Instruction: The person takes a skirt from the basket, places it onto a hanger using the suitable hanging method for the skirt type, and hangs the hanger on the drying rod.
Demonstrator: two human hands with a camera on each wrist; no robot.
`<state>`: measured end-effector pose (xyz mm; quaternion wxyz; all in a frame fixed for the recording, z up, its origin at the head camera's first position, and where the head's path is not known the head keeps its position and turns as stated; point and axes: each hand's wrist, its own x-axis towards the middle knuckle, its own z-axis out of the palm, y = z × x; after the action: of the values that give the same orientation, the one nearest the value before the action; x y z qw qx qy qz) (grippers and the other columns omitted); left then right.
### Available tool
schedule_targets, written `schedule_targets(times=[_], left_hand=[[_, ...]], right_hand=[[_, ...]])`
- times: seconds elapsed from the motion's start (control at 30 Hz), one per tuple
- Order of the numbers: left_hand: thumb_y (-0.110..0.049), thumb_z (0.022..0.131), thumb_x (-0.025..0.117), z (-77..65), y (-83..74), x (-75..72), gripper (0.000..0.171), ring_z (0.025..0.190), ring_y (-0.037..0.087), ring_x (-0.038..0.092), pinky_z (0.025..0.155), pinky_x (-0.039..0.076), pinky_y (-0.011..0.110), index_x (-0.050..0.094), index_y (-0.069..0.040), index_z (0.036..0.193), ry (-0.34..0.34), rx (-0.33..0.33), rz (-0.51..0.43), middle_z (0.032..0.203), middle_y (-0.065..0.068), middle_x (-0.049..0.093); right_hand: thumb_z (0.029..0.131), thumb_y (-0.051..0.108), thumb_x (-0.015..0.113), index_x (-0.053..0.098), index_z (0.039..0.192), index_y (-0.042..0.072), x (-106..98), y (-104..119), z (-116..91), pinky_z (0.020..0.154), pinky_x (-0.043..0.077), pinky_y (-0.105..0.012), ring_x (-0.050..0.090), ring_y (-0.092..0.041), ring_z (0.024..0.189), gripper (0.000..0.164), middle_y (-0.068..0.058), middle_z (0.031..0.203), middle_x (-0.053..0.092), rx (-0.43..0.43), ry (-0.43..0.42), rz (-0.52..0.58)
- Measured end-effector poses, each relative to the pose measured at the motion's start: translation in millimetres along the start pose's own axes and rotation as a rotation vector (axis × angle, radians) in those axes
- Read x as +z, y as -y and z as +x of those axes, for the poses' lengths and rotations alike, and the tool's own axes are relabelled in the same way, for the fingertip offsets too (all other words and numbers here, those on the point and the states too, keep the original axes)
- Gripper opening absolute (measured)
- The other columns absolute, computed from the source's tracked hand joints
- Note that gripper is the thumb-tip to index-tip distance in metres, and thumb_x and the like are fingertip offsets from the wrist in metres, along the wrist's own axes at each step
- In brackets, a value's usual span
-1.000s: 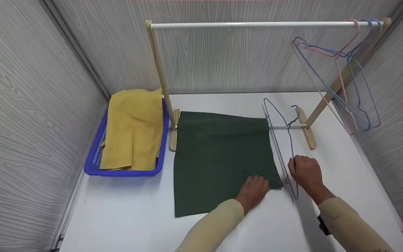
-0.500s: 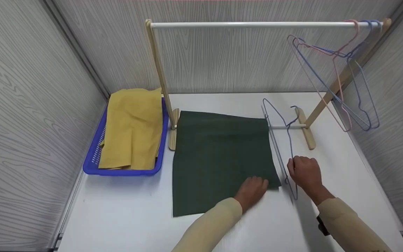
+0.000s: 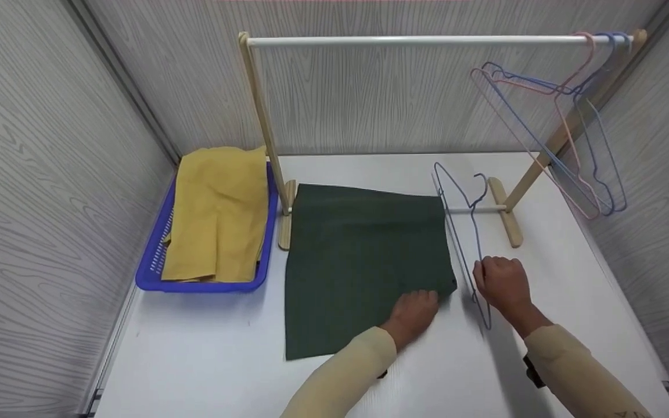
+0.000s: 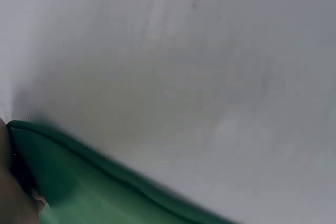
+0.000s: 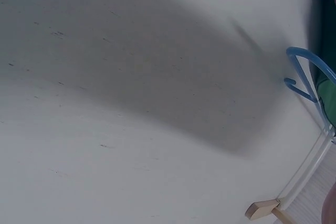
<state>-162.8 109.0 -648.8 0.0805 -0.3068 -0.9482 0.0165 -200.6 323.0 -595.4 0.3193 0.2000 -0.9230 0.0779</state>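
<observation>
A dark green cloth (image 3: 363,249) lies spread on the white table in the head view. My left hand (image 3: 413,313) pinches its near edge by the right corner, and that corner is lifted a little. In the left wrist view, the hemmed edge of the green cloth (image 4: 105,182) runs up to the fingers at the lower left. My right hand (image 3: 504,283) grips a blue wire hanger (image 3: 476,232) by one sloping arm. The hanger stands on its side just right of the cloth, its hook pointing away. The right wrist view catches one rounded end of the blue hanger (image 5: 302,52).
A blue basket (image 3: 201,287) with a folded yellow cloth (image 3: 218,215) stands at the left. Behind the green cloth rises a rack with a white rail (image 3: 427,40) and wooden feet (image 3: 506,215). Pink and blue hangers (image 3: 567,93) hang at the rail's right end.
The green cloth's near right corner has come up and folded back as my left hand moved slightly left. The blue hanger has turned a little in my right hand.
</observation>
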Motion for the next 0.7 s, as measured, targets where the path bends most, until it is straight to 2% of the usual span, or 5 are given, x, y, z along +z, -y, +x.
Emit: schedule_targets(times=[0.17,0.3,0.53,0.6,0.7], left_hand=[[-0.024,0.101,0.058,-1.0,7.8,-0.7,0.014,0.066,0.008,0.063,0.052,0.049,0.024,0.060,-0.016,0.090,-0.098,-0.022,-0.041,0.076,-0.003,0.063],[-0.023,0.100,0.059,-1.0,13.2,-5.6,0.016,0.062,0.006,0.060,0.048,0.047,0.023,0.059,-0.016,0.086,-0.170,-0.008,-0.024,0.072,-0.003,0.060],[-0.020,0.098,0.062,3.4,24.6,-6.4,0.024,0.052,0.006,0.053,0.043,0.039,0.023,0.053,-0.016,0.076,-0.359,0.024,-0.056,0.061,-0.003,0.051],[-0.021,0.097,0.064,5.0,28.7,-7.5,0.027,0.050,0.006,0.048,0.043,0.033,0.024,0.051,-0.015,0.074,-0.391,0.021,-0.092,0.060,-0.003,0.048],[-0.019,0.095,0.065,6.9,34.0,-9.8,0.028,0.048,0.005,0.037,0.044,0.026,0.025,0.050,-0.015,0.072,-0.432,0.018,-0.099,0.058,-0.003,0.044]], right_hand=[[0.087,0.008,0.063,0.047,0.060,0.003,1.2,1.2,2.8,0.045,0.030,-0.039,0.039,-0.024,0.043,0.032,-0.010,0.049,0.046,-0.002,0.006,0.003],[0.088,0.010,0.062,0.048,0.060,0.003,1.5,1.8,3.5,0.046,0.030,-0.038,0.039,-0.024,0.044,0.032,-0.009,0.049,0.046,0.020,0.024,0.007],[0.088,0.009,0.061,0.047,0.059,0.004,3.0,5.1,4.0,0.047,0.031,-0.040,0.042,-0.026,0.044,0.032,-0.009,0.049,0.046,0.020,0.029,0.020],[0.089,0.010,0.060,0.047,0.059,0.004,3.8,5.9,4.2,0.047,0.032,-0.041,0.043,-0.027,0.045,0.033,-0.009,0.049,0.045,0.020,0.030,0.024],[0.090,0.011,0.059,0.047,0.060,0.004,4.4,6.8,4.0,0.047,0.032,-0.041,0.042,-0.027,0.045,0.033,-0.009,0.050,0.045,0.029,0.041,0.023]])
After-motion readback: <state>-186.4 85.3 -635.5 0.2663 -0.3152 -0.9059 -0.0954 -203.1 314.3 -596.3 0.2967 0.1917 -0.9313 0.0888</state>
